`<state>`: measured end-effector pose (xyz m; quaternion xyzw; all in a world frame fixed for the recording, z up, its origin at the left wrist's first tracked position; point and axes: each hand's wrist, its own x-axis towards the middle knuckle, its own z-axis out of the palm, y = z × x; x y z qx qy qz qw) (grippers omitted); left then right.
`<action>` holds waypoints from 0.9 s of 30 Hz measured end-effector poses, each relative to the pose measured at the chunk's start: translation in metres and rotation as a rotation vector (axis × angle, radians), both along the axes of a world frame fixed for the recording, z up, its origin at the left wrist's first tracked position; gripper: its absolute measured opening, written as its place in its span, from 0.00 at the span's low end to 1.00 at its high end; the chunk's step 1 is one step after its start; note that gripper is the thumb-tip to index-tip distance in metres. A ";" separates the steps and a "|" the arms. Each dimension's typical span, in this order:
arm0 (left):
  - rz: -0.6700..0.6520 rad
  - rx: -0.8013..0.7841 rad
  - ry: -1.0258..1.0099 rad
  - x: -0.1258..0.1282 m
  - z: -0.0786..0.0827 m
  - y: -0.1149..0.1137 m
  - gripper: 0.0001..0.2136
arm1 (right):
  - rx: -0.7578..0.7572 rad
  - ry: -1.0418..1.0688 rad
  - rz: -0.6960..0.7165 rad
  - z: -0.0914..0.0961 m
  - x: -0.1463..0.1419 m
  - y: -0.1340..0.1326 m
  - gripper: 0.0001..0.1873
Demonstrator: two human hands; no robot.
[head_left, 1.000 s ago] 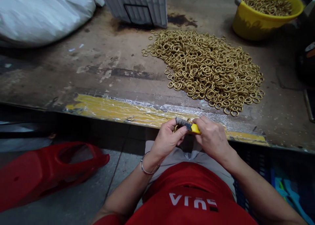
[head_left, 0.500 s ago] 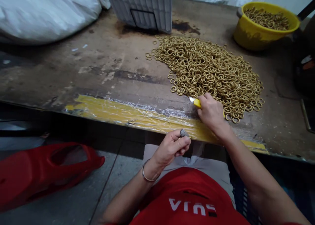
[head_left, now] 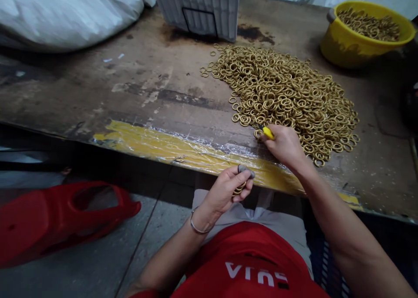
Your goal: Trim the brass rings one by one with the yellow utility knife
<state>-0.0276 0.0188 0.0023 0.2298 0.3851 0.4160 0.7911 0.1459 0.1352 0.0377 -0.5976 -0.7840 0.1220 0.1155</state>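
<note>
**Cutter tip at the fringe of the ring heap, loose rings close to the drop**

The worn brown wooden desk point(head_left: 156, 93) fills the upper view. It is stained and scuffed, and its near edge is bound in a yellow tape strip point(head_left: 156, 143) under crinkled clear film. Below it lies a grey concrete floor point(head_left: 81, 272) with a red moulded plastic shell point(head_left: 58, 219) on it. A bulging white sack point(head_left: 65, 11) lies at the desk's far left, with a grey ribbed plastic crate point(head_left: 202, 6) beside it. A yellow plastic tub point(head_left: 352, 50) holding more rings sits far right, well apart from the hands.

The broad heap of brass-coloured metal rings point(head_left: 287, 98) spreads over the desk's right half, its near fringe close to the taped edge. Strays there could roll off to the floor if the heap is dragged carelessly, and the slick film would do little to stop them.

The right hand point(head_left: 285, 145) rests at that fringe, its grip closed around a small yellow-handled cutter point(head_left: 268, 133). The cutter's tip points into the rings, touching or just over one; I cannot tell which. A pointed tool among tangled rings may snag, slip and scatter them, or nick a finger.

The left hand point(head_left: 225, 191) hangs just off the desk edge, over the lap. Its grip is pinched on a few brass rings point(head_left: 240, 188), and a grey cap point(head_left: 243, 169) covers a fingertip. Held so lightly beyond the edge, those rings could drop.
</note>
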 end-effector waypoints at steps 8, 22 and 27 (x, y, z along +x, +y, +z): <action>0.137 0.075 0.037 0.016 0.008 0.015 0.19 | -0.503 0.917 -0.122 -0.002 0.016 -0.049 0.18; 0.099 0.069 0.018 0.025 0.019 0.017 0.20 | -0.064 0.553 0.091 -0.002 0.022 -0.077 0.09; 0.107 0.108 0.104 0.025 0.021 0.014 0.20 | 0.017 0.019 0.187 0.008 0.021 -0.088 0.13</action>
